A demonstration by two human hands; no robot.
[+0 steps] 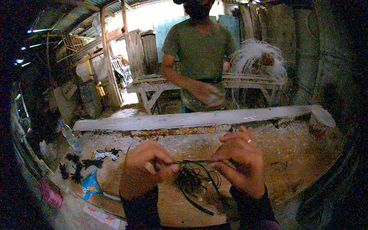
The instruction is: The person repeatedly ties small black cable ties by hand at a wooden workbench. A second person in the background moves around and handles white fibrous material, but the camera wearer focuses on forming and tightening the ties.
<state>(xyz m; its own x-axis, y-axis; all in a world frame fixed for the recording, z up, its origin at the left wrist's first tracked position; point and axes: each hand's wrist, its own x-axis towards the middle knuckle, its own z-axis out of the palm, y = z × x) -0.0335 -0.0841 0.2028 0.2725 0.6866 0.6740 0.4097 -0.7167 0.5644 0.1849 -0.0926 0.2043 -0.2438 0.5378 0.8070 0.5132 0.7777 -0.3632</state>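
Note:
A thin dark cord (pixel 194 161) is stretched roughly level between my two hands above the worktable (pixel 245 195). My left hand (pixel 143 165) pinches one end between thumb and fingers. At the other side, my right hand (pixel 243 160) grips the cord too, a ring on one finger. Below the stretched part lies a loose tangle of dark cord (pixel 191 178), and a thicker dark strand (pixel 199 208) trails toward the near edge. Whether these join the held cord I cannot tell.
Black cord bundles (pixel 74 168), a white cord bundle (pixel 106 154), a blue packet (pixel 91 184) and a plastic bottle (pixel 69 136) are at the left. A long pale beam (pixel 191 119) borders the far side. Beyond it stands a person (pixel 199 53), near pale fibres (pixel 260 57) on another table.

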